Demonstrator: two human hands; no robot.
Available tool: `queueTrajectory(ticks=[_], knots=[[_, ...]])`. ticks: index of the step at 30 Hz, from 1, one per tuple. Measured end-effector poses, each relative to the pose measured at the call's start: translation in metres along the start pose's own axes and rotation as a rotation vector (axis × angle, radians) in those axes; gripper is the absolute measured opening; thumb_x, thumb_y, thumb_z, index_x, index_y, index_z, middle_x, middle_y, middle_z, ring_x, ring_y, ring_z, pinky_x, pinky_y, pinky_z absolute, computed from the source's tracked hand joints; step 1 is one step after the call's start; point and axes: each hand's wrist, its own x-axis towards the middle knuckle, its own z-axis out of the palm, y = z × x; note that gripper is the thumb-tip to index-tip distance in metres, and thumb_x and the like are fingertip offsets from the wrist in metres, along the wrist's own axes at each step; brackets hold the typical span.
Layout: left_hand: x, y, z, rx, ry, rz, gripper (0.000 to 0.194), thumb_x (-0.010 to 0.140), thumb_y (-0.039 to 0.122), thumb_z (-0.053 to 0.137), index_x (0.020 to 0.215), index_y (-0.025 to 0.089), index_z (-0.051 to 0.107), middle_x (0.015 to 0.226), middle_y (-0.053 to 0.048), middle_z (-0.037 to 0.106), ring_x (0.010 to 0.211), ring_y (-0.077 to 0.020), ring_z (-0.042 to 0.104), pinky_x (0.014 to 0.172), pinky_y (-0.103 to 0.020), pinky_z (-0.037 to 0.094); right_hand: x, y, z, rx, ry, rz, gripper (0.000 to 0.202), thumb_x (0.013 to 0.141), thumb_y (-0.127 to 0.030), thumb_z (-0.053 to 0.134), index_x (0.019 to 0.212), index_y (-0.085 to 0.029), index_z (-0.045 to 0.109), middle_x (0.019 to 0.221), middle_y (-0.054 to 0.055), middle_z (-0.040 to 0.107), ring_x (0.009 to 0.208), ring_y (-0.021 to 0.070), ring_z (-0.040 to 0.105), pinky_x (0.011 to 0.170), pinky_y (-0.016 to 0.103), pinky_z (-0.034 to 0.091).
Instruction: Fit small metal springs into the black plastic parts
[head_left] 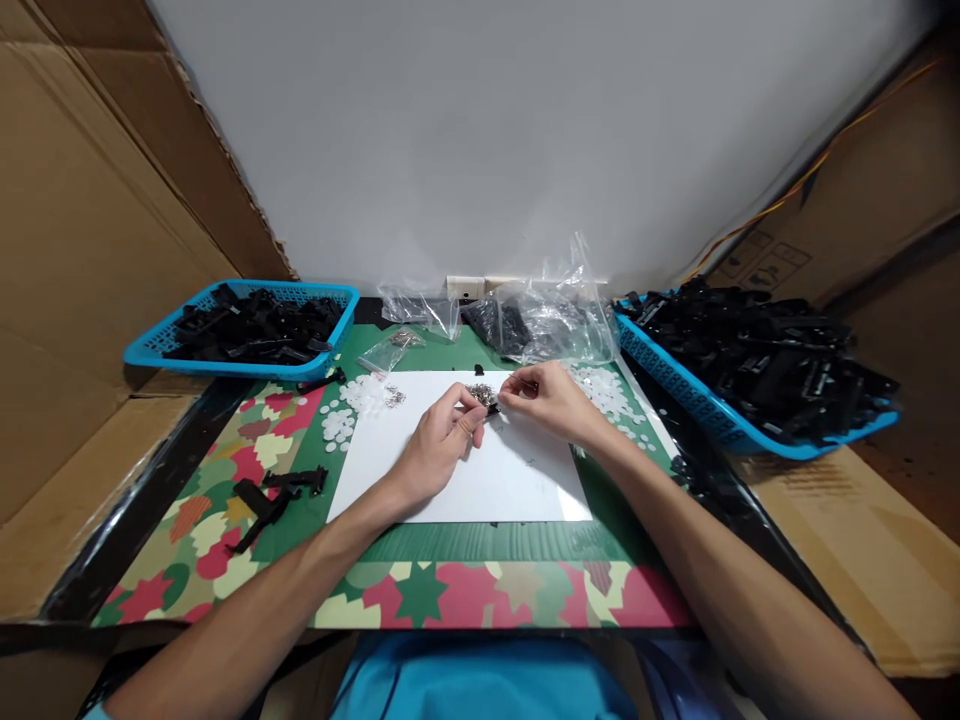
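Above a white sheet, my left hand pinches a small black plastic part between thumb and fingers. My right hand is close by on the right, its thumb and fingertips pressed together beside that part. Whatever the right fingertips hold is too small to make out. Just behind the fingers lies a pile of tiny metal pieces, partly hidden by the left hand. A smaller scatter of metal pieces rests on the sheet's left side.
White discs lie left of the sheet, more white discs right. Black parts fill the left blue basket and right blue basket. Clear bags stand by the wall. Loose black plastic pieces lie on the mat's left.
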Motion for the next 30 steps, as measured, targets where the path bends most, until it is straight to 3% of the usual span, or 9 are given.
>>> queueTrajectory(ticks=[10,19,30], knots=[[0.000,0.003,0.000,0.018,-0.043,0.004,0.028,0.108,0.047,0.056,0.097,0.022,0.052,0.072,0.001,0.068,0.058,-0.0116,0.050,0.056,-0.023,0.034,-0.004,-0.002,0.005,-0.186,0.006,-0.082,0.012,0.092,-0.021,0.070,0.088,-0.017,0.080,0.083,0.006,0.077,0.071,0.0174,0.065,0.066,0.030,0.043],[0.001,0.001,0.000,0.027,-0.029,-0.007,0.037,0.109,0.057,0.050,0.095,0.023,0.049,0.071,0.002,0.068,0.054,-0.0106,0.045,0.053,-0.022,0.032,-0.003,0.005,0.014,-0.259,0.064,-0.159,0.010,0.094,-0.019,0.069,0.088,-0.019,0.077,0.088,0.006,0.076,0.081,0.0194,0.067,0.075,0.031,0.046],[0.001,0.002,0.001,0.038,-0.032,-0.020,0.038,0.107,0.059,0.051,0.095,0.023,0.049,0.071,0.001,0.069,0.051,-0.0103,0.043,0.049,-0.022,0.030,-0.005,0.011,0.014,-0.204,0.072,-0.129,0.008,0.090,-0.025,0.074,0.085,-0.020,0.078,0.083,0.005,0.077,0.074,0.0194,0.064,0.069,0.032,0.045]])
